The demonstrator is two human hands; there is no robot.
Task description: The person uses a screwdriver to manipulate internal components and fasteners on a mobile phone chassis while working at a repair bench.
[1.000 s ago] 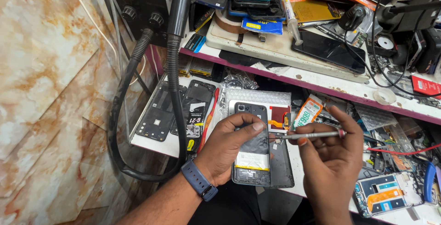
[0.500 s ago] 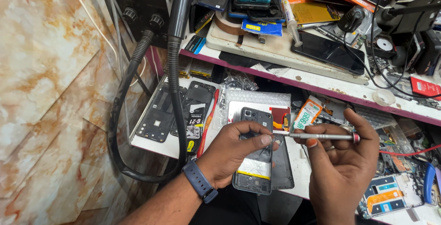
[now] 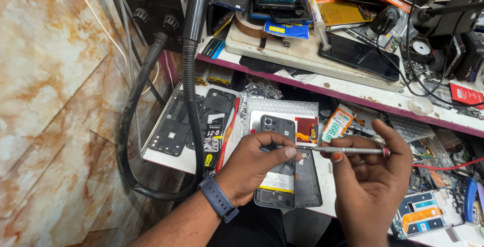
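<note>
A cluttered repair counter (image 3: 166, 158) sits against a marbled wall, with a crowded shelf (image 3: 353, 90) above it carrying phones, packets and cables. A thick black hose (image 3: 189, 75) hangs down at the left past two bare phone frames (image 3: 194, 123). The left hand (image 3: 252, 163), a blue watch (image 3: 218, 204) at its wrist, holds an opened phone (image 3: 277, 176) over the counter's front edge, fingers wrapped round its left side and thumb pressed across the exposed board. The right hand (image 3: 370, 176) pinches a slim metal screwdriver (image 3: 345, 150) between thumb and fingers, held roughly level, its tip just at the left thumb above the phone's upper half. A silver plate with an orange flex part (image 3: 306, 128) lies behind the phone.

Judging from this, the tip is very close to the thumb, so a slip could jab it or scratch the board. Any tiny screw lifted here could drop into the clutter below and be lost, since the phone is held in the air rather than resting flat
</note>
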